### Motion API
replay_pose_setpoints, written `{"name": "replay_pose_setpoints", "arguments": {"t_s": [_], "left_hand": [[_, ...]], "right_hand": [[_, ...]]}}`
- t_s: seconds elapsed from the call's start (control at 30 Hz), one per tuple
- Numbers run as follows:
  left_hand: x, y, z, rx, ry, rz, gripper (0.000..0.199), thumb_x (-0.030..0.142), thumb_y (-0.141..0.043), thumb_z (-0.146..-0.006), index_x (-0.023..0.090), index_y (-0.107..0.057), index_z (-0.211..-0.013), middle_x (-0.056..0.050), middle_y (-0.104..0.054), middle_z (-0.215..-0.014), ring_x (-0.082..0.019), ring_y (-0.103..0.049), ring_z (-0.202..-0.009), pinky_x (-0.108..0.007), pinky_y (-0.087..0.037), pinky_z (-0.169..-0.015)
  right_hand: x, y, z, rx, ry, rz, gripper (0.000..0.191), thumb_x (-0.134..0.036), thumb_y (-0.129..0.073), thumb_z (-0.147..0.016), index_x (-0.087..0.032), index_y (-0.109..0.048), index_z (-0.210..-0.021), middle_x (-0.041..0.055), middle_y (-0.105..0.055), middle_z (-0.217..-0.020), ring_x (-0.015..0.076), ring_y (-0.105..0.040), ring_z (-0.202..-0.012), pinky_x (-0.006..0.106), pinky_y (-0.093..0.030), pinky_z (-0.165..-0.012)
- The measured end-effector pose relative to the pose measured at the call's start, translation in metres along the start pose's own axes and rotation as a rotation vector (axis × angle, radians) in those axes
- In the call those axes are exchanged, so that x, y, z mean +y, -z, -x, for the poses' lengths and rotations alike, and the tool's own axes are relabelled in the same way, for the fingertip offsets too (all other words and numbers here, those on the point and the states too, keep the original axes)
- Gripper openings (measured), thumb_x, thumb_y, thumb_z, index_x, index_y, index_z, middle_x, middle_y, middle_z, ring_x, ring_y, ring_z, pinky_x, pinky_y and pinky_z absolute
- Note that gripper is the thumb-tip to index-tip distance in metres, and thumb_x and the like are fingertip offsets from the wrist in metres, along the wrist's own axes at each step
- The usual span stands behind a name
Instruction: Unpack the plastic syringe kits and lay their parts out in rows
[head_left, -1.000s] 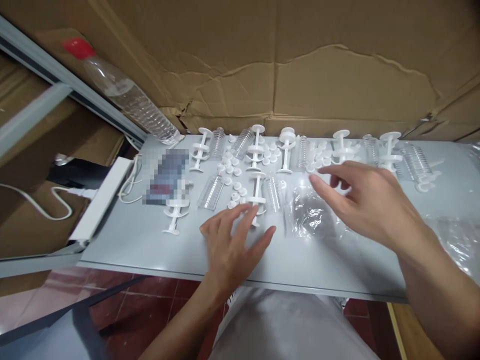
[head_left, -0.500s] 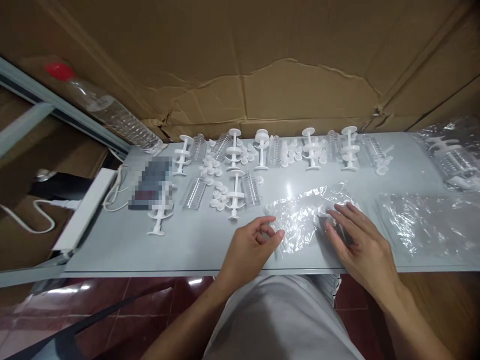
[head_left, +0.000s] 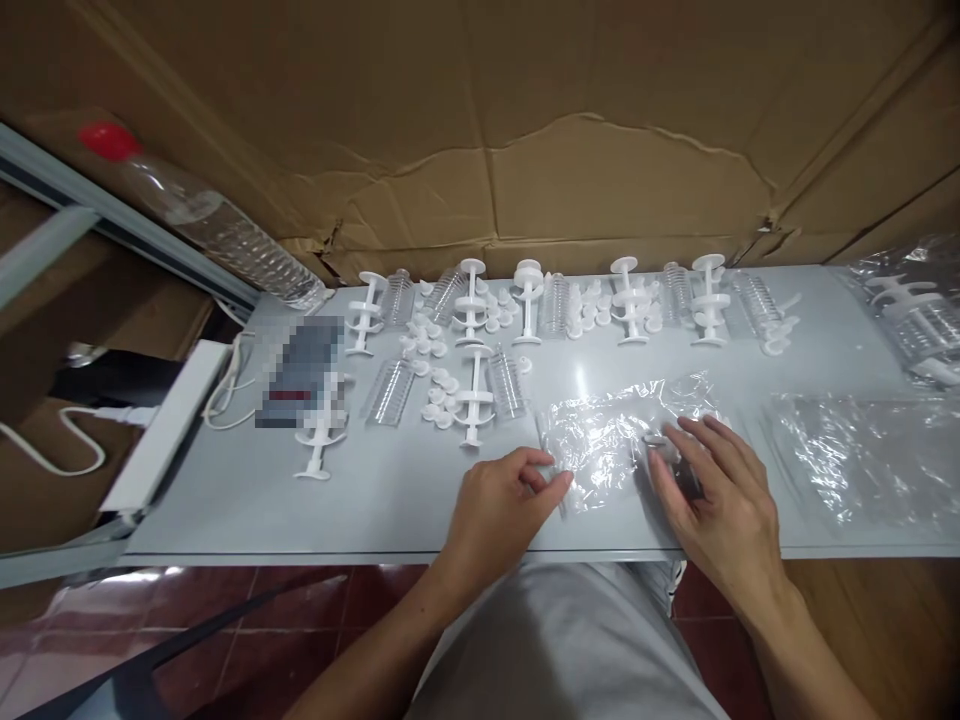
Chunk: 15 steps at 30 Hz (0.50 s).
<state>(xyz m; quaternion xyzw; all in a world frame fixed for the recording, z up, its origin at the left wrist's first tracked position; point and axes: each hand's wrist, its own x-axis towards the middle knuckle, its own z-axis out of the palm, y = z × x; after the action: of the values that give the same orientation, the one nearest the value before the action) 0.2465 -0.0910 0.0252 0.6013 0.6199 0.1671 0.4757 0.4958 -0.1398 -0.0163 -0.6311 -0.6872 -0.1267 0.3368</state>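
A clear plastic bag (head_left: 604, 435) lies crinkled on the grey tabletop in front of me. At its left edge is my left hand (head_left: 506, 510), fingers loosely curled, with a gap between thumb and index finger. My right hand (head_left: 724, 490) is over the bag's right part. Between its thumb and fingers sits a small white plastic part (head_left: 655, 439), mostly covered by the hand. Behind the bag stand rows of white plungers with round discs (head_left: 474, 395), clear ribbed tubes (head_left: 506, 382) and small white caps (head_left: 439, 395).
More flat clear bags (head_left: 870, 450) lie at right, below a filled bag (head_left: 919, 310). At left are a blurred dark device (head_left: 300, 370), a white power strip (head_left: 169, 430) and a red-capped bottle (head_left: 225, 230). Cardboard (head_left: 480, 130) walls the back.
The whole view has shifted slightly. Both hands keep nearly the same pose at the bag; the rows of parts look unchanged.
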Motion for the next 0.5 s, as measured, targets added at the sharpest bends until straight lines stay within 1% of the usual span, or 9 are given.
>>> {"name": "replay_pose_setpoints", "arguments": {"t_s": [0.1,0.17,0.23,0.3,0.37,0.4,0.47,0.5], "left_hand": [[-0.003,-0.003,-0.002,0.112,-0.113,-0.163,0.028,0.046,-0.071,-0.093,0.024,-0.075,-0.109,0.006,-0.074,-0.071,-0.015,-0.064,-0.057,-0.034,-0.053,-0.070],[-0.008,-0.005,-0.002,0.129,-0.163,-0.197,0.021,0.041,-0.069,-0.095,0.024,-0.076,-0.106,0.006,-0.073,-0.069,-0.014,-0.064,-0.056,-0.032,-0.051,-0.067],[-0.012,-0.005,-0.001,0.132,-0.196,-0.194,0.017,0.037,-0.067,-0.096,0.024,-0.077,-0.102,0.006,-0.074,-0.069,-0.013,-0.064,-0.055,-0.030,-0.049,-0.063],[-0.014,-0.005,0.000,0.134,-0.203,-0.172,0.018,0.037,-0.066,-0.097,0.024,-0.077,-0.103,0.005,-0.076,-0.072,-0.013,-0.063,-0.054,-0.030,-0.049,-0.062],[-0.013,-0.005,0.001,0.141,-0.182,-0.153,0.025,0.043,-0.067,-0.098,0.024,-0.076,-0.111,0.005,-0.077,-0.077,-0.013,-0.065,-0.056,-0.031,-0.051,-0.065],[-0.012,-0.006,0.000,0.155,-0.169,-0.159,0.031,0.048,-0.069,-0.096,0.023,-0.074,-0.115,0.004,-0.077,-0.078,-0.014,-0.066,-0.058,-0.032,-0.052,-0.068],[-0.011,-0.008,-0.003,0.193,-0.159,-0.219,0.047,0.056,-0.075,-0.091,0.021,-0.071,-0.122,0.004,-0.076,-0.080,-0.016,-0.069,-0.062,-0.034,-0.053,-0.072],[-0.010,-0.010,-0.005,0.212,-0.165,-0.268,0.049,0.056,-0.076,-0.090,0.021,-0.070,-0.123,0.004,-0.076,-0.080,-0.017,-0.069,-0.064,-0.034,-0.052,-0.073]], "right_hand": [[-0.023,0.003,-0.002,-0.009,0.037,0.022,0.042,-0.032,-0.081,-0.091,-0.021,-0.067,-0.129,0.0147,-0.069,-0.138,0.0378,-0.061,-0.136,0.061,-0.044,-0.116],[-0.044,0.002,-0.003,-0.060,0.078,-0.014,0.043,-0.039,-0.083,-0.089,-0.020,-0.068,-0.125,0.0145,-0.071,-0.132,0.0376,-0.063,-0.131,0.060,-0.041,-0.114],[-0.063,-0.003,-0.004,-0.130,0.087,-0.060,0.034,-0.040,-0.080,-0.092,-0.021,-0.070,-0.119,0.0111,-0.075,-0.121,0.0337,-0.067,-0.120,0.055,-0.039,-0.109],[-0.076,-0.008,-0.005,-0.182,0.065,-0.088,0.020,-0.036,-0.074,-0.097,-0.022,-0.071,-0.112,0.0076,-0.077,-0.112,0.0298,-0.068,-0.112,0.051,-0.037,-0.104],[-0.080,-0.012,-0.005,-0.205,0.043,-0.117,0.012,-0.032,-0.069,-0.101,-0.022,-0.072,-0.107,0.0061,-0.077,-0.107,0.0273,-0.068,-0.106,0.048,-0.035,-0.101],[-0.080,-0.012,-0.005,-0.218,0.035,-0.143,0.011,-0.029,-0.067,-0.102,-0.022,-0.073,-0.107,0.0059,-0.076,-0.106,0.0262,-0.067,-0.104,0.048,-0.035,-0.100],[-0.077,-0.010,-0.004,-0.254,0.027,-0.218,0.012,-0.023,-0.063,-0.102,-0.021,-0.073,-0.109,0.0063,-0.075,-0.107,0.0241,-0.067,-0.102,0.046,-0.036,-0.099],[-0.075,-0.008,-0.004,-0.277,0.028,-0.258,0.015,-0.019,-0.061,-0.102,-0.020,-0.073,-0.111,0.0067,-0.074,-0.108,0.0233,-0.067,-0.103,0.045,-0.037,-0.099]]}}
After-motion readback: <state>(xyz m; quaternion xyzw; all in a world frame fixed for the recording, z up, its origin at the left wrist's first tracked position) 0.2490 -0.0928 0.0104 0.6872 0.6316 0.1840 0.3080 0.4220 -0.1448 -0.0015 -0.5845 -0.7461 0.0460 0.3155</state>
